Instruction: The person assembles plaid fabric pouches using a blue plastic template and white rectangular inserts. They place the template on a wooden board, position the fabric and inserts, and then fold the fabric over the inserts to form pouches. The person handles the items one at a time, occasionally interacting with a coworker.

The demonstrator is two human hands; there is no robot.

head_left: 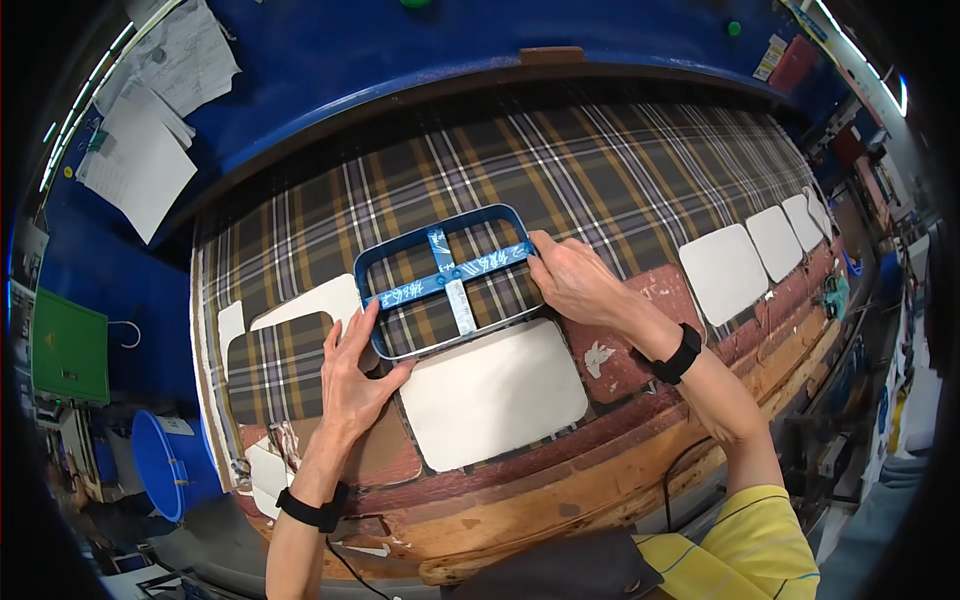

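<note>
A blue cutting die point(408, 287), a rounded rectangular metal frame with crossed braces, lies on dark plaid fabric point(400, 190) with white and mustard stripes. My left hand point(352, 385) has its fingertips against the die's left end, thumb spread near the lower left corner. Around the right end of the frame, my right hand point(575, 275) is closed, its fingertips partly hidden by the rim. Just below the die is a white rounded rectangle point(495, 400). A rounded plaid piece point(275, 370) lies left of my left hand.
More white rounded shapes point(725, 272) line the fabric's right edge. The worn reddish board point(645, 330) has a wooden front edge point(520, 530). A blue machine beam point(480, 45) spans the back. A blue bin point(165, 465) and green box point(70, 345) stand left.
</note>
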